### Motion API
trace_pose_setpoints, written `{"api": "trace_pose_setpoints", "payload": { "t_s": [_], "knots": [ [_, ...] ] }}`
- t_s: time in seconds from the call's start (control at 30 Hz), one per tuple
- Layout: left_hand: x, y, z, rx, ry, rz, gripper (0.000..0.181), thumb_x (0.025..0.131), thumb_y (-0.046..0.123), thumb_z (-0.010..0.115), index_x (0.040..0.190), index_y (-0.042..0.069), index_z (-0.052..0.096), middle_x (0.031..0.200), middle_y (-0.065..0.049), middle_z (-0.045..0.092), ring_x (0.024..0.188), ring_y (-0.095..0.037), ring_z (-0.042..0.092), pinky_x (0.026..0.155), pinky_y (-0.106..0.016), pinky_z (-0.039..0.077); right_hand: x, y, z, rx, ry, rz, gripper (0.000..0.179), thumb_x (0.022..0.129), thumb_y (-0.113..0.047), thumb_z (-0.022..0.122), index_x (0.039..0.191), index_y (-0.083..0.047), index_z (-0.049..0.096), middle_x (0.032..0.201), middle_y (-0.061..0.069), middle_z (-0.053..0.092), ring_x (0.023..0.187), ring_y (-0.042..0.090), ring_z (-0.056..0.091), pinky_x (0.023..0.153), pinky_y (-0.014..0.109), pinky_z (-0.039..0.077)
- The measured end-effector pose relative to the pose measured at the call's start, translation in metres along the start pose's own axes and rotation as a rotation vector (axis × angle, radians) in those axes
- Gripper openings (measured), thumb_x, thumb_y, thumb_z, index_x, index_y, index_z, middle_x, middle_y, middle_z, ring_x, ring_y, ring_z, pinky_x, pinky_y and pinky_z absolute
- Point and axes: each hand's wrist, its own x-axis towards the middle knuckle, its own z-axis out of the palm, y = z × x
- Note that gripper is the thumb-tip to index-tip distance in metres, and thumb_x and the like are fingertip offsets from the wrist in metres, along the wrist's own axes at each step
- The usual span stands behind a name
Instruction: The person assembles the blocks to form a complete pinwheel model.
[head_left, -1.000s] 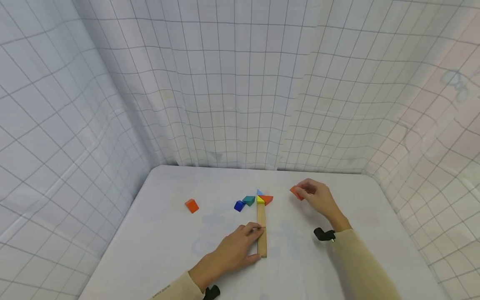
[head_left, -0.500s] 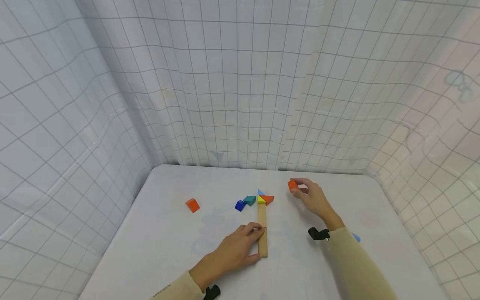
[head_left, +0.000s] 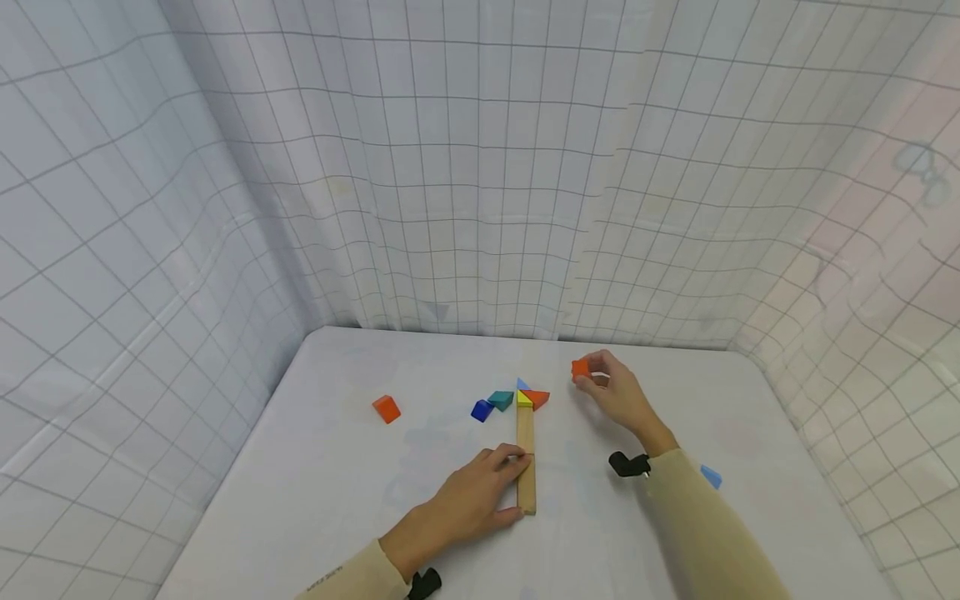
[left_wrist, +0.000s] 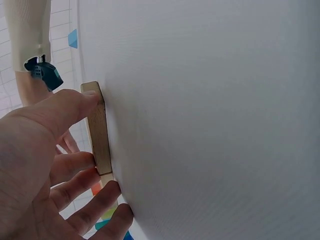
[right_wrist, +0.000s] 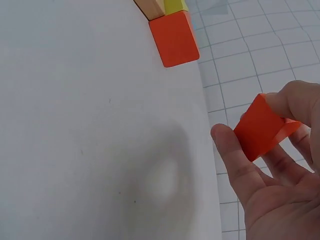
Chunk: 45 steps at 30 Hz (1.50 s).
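Observation:
My left hand (head_left: 468, 504) lies beside a row of two plain wooden blocks. It grips the nearer wooden block (left_wrist: 101, 137), thumb on its near end and index finger at the joint with the farther wooden block (head_left: 525, 429). Up at the back right, my right hand (head_left: 621, 402) pinches an orange block (right_wrist: 260, 129) between thumb and fingers, raised over the table. Beyond the wooden row stand a yellow triangular block (head_left: 522, 400), a red-orange triangular block (head_left: 537, 398) on its right and a light blue triangular block (head_left: 522, 384) behind.
To the left of the yellow block lie a teal block (head_left: 501, 401) and a dark blue block (head_left: 482, 410). Another orange block (head_left: 387, 409) sits farther left. A light blue block (head_left: 711, 476) lies beside the right sleeve. White gridded curtains (head_left: 480, 208) enclose the table.
My right hand has moved left and slightly back with the orange block, which has turned in its fingers. The light blue block by the right sleeve has come into view. My left hand stays put.

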Motion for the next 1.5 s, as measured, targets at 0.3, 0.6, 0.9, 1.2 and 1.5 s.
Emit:
{"api": "trace_pose_setpoints", "payload": {
  "t_s": [0.3,0.6,0.9,1.2,1.5],
  "knots": [
    [-0.002,0.001,-0.003,0.01,0.007,0.007,0.078,0.104,0.045,0.09,0.172,0.02,0.06,0.172,0.004,0.055,0.141,-0.018,0.064,0.109,-0.033,0.067,0.008,-0.003,0.005,-0.012,0.001,-0.018,0.038,0.114,-0.021,0.078,0.146,-0.003,0.067,0.148,0.024,0.075,0.142,0.047,0.074,0.122,0.061,0.06],
    [-0.001,0.0,-0.001,0.026,0.013,0.018,0.078,0.104,0.046,0.09,0.172,0.019,0.06,0.171,0.003,0.056,0.139,-0.018,0.065,0.11,-0.032,0.065,0.016,0.0,0.012,0.251,-0.061,-0.084,0.042,0.12,-0.015,0.067,0.153,0.008,0.057,0.153,0.033,0.073,0.133,0.051,0.078,0.111,0.036,0.067],
    [0.0,0.0,0.0,0.025,0.016,0.014,0.078,0.105,0.047,0.089,0.172,0.019,0.06,0.171,0.004,0.056,0.141,-0.018,0.065,0.111,-0.032,0.065,0.024,0.001,0.02,0.26,-0.03,0.025,0.036,0.12,-0.019,0.068,0.146,0.004,0.057,0.156,0.028,0.074,0.144,0.045,0.075,0.107,0.016,0.062],
    [0.001,0.001,0.001,0.014,-0.006,-0.01,0.078,0.106,0.048,0.088,0.173,0.02,0.059,0.174,0.004,0.054,0.145,-0.019,0.064,0.113,-0.034,0.065,0.03,0.005,0.03,0.105,0.029,0.005,0.031,0.114,-0.021,0.079,0.138,-0.004,0.07,0.148,0.016,0.081,0.13,0.034,0.074,0.094,0.022,0.056],
    [0.0,0.003,-0.002,0.022,-0.01,-0.015,0.079,0.105,0.048,0.089,0.172,0.021,0.059,0.173,0.004,0.054,0.146,-0.019,0.063,0.116,-0.035,0.064,0.039,0.003,0.038,0.013,-0.01,0.041,0.033,0.107,-0.019,0.087,0.138,-0.012,0.081,0.145,0.012,0.08,0.119,0.033,0.075,0.091,0.031,0.062]
  ]
}}
